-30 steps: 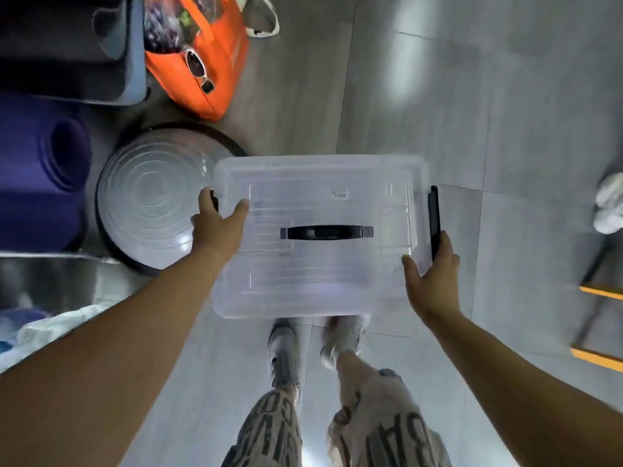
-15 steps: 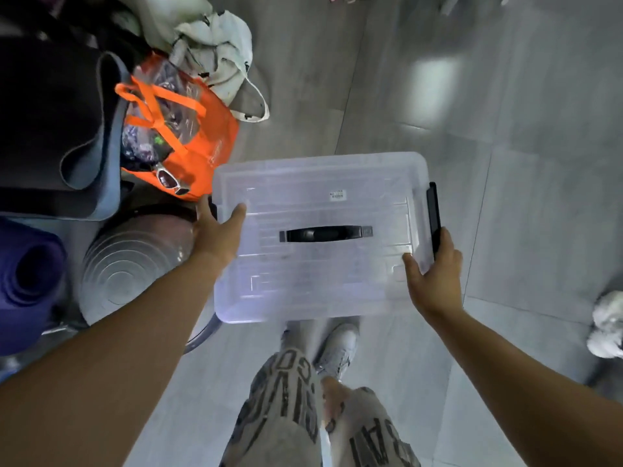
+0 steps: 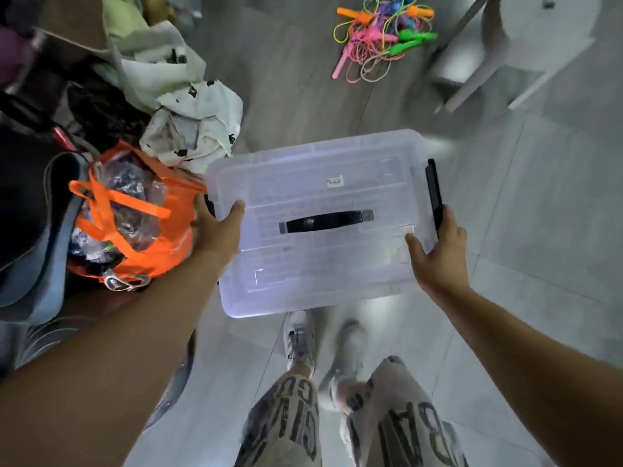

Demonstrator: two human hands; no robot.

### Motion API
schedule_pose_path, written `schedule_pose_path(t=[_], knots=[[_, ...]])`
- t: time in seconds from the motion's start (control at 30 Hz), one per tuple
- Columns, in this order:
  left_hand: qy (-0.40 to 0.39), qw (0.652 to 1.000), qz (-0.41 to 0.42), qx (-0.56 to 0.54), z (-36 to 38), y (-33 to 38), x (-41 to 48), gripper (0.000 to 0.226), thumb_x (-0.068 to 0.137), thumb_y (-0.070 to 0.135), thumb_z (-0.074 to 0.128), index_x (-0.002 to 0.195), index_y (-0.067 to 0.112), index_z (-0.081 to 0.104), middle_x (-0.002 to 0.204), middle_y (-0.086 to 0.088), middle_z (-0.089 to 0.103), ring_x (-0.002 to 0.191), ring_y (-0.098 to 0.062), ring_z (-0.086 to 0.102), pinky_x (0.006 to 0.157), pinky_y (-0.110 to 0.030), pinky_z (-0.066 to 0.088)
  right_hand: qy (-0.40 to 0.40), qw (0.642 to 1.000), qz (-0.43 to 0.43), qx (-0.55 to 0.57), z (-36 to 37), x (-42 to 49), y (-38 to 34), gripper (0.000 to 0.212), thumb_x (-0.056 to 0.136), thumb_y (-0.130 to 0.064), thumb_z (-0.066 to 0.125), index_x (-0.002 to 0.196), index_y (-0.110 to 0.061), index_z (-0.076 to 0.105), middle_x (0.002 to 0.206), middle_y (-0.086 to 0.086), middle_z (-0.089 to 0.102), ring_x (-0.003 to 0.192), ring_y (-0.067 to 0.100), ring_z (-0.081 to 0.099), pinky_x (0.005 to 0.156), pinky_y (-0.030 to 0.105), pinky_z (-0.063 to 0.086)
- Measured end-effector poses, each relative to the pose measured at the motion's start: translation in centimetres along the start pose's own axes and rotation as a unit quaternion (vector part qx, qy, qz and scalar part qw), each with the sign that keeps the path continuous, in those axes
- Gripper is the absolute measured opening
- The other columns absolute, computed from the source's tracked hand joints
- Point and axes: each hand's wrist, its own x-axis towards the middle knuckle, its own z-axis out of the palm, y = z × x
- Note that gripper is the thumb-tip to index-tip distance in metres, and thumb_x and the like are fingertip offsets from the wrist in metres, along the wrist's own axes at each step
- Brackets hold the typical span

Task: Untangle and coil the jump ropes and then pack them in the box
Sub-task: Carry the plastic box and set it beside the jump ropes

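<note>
My left hand [image 3: 215,230] grips the left end of the box [image 3: 313,183], thumb flat on the lid and fingers curled under the edge; my right hand [image 3: 438,251] grips the right end the same way, thumb on top and fingers wrapped round the side just below the black latch [image 3: 434,193]. The box is clear plastic with its lid on, held level between both hands above the grey floor [image 3: 539,214], and a black carry handle [image 3: 323,222] lies flat across the middle of the lid (whether anything is inside I cannot tell through the cloudy plastic). Directly below the box are my shoes [image 3: 300,338] and lettered trousers [image 3: 293,416]. Just left of the box, touching my left wrist, sits an orange bag [image 3: 135,224], with a crumpled white cloth bag [image 3: 195,119] beyond it at the box's far left corner. The jump ropes [image 3: 381,38] lie in a bright tangle on the floor well beyond the box's far edge, near a white chair leg [image 3: 472,79].
</note>
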Motion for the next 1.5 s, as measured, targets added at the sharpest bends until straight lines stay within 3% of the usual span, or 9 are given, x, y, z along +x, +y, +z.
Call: schedule_pose_path(t=[0.1, 0.27, 0.33, 0.53, 0.73, 0.93, 1.07, 1.33, 1.5], knots=[[0.01, 1.0, -0.011, -0.003, 3.2, 4.8, 3.2, 0.08, 0.083, 0.054, 0.064, 0.151, 0.043, 0.025, 0.144, 0.007, 0.044, 0.109, -0.023, 0.055, 0.057, -0.032, 0.057, -0.009, 1.0, -0.01, -0.004, -1.5, 7.4, -1.9, 0.079, 0.094, -0.035, 0.064, 0.157, -0.026, 0.017, 0.146, 0.009, 0.034, 0.128, 0.026, 0.047, 0.101, 0.028, 0.034], [0.054, 0.998, -0.018, 0.027, 8.5, 11.8, 8.2, 0.082, 0.085, 0.056, 0.062, 0.153, 0.033, 0.022, 0.149, 0.003, 0.043, 0.128, -0.027, 0.049, 0.103, -0.041, 0.044, -0.035, 0.998, -0.051, -0.003, -3.3, 19.9, -4.3, 0.079, 0.092, -0.03, 0.068, 0.156, -0.021, 0.021, 0.142, 0.013, 0.039, 0.128, 0.026, 0.042, 0.104, 0.026, 0.031], [0.073, 0.996, -0.044, 0.028, 10.5, 13.7, 10.1, 0.086, 0.081, 0.062, 0.06, 0.153, 0.037, 0.02, 0.155, 0.001, 0.038, 0.134, -0.029, 0.045, 0.108, -0.045, 0.041, -0.057, 0.996, -0.064, -0.017, -3.9, 24.8, -5.4, 0.079, 0.093, -0.032, 0.068, 0.156, -0.021, 0.021, 0.144, 0.012, 0.039, 0.13, 0.028, 0.044, 0.104, 0.026, 0.03], [0.115, 0.988, -0.107, -0.005, 15.8, 18.8, 14.8, 0.081, 0.093, 0.054, 0.058, 0.157, 0.035, 0.013, 0.159, -0.004, 0.034, 0.135, -0.032, 0.044, 0.095, -0.036, 0.037, -0.087, 0.988, -0.117, -0.053, -5.3, 37.4, -9.9, 0.076, 0.094, -0.033, 0.066, 0.155, -0.023, 0.022, 0.143, 0.011, 0.039, 0.127, 0.029, 0.048, 0.102, 0.032, 0.037], [0.146, 0.977, -0.151, -0.044, 17.5, 21.2, 19.1, 0.09, 0.079, 0.066, 0.057, 0.154, 0.038, 0.014, 0.156, -0.002, 0.037, 0.135, -0.034, 0.044, 0.107, -0.056, 0.042, -0.111, 0.973, -0.175, -0.105, -3.1, 47.3, -14.9, 0.08, 0.09, -0.033, 0.07, 0.155, -0.02, 0.026, 0.139, 0.016, 0.042, 0.126, 0.033, 0.046, 0.102, 0.04, 0.041], [0.151, 0.957, -0.215, -0.123, 19.4, 20.2, 24.9, 0.083, 0.069, 0.069, 0.062, 0.14, 0.053, 0.021, 0.145, 0.004, 0.047, 0.12, -0.04, 0.057, 0.094, -0.064, 0.051, -0.164, 0.95, -0.228, -0.138, 1.9, 56.2, -19.6, 0.084, 0.088, -0.031, 0.073, 0.156, -0.018, 0.025, 0.137, 0.018, 0.044, 0.127, 0.033, 0.045, 0.105, 0.04, 0.04], [0.179, 0.948, -0.226, -0.133, 21.0, 20.7, 26.4, 0.078, 0.074, 0.062, 0.061, 0.141, 0.049, 0.023, 0.145, 0.005, 0.047, 0.118, -0.045, 0.058, 0.093, -0.065, 0.051, -0.199, 0.928, -0.273, -0.157, 4.9, 60.6, -21.0, 0.087, 0.087, -0.032, 0.074, 0.156, -0.013, 0.025, 0.148, 0.021, 0.04, 0.136, 0.038, 0.039, 0.113, 0.049, 0.036], [0.252, 0.906, -0.318, -0.118, 23.5, 16.4, 27.0, 0.071, 0.074, 0.069, 0.057, 0.135, 0.043, 0.031, 0.133, -0.006, 0.057, 0.105, -0.049, 0.064, 0.086, -0.06, 0.055, -0.281, 0.877, -0.326, -0.211, 9.6, 64.1, -21.2, 0.088, 0.088, -0.036, 0.073, 0.157, -0.01, 0.023, 0.155, 0.021, 0.032, 0.142, 0.037, 0.034, 0.113, 0.044, 0.034], [0.295, 0.875, -0.363, -0.126, 26.1, 12.8, 24.0, 0.055, 0.078, 0.064, 0.054, 0.123, 0.036, 0.04, 0.113, -0.004, 0.064, 0.09, -0.041, 0.067, 0.067, -0.04, 0.05, -0.334, 0.844, -0.344, -0.24, 11.2, 63.8, -19.2, 0.091, 0.087, -0.036, 0.075, 0.157, -0.01, 0.023, 0.155, 0.019, 0.033, 0.139, 0.036, 0.034, 0.109, 0.045, 0.038]])
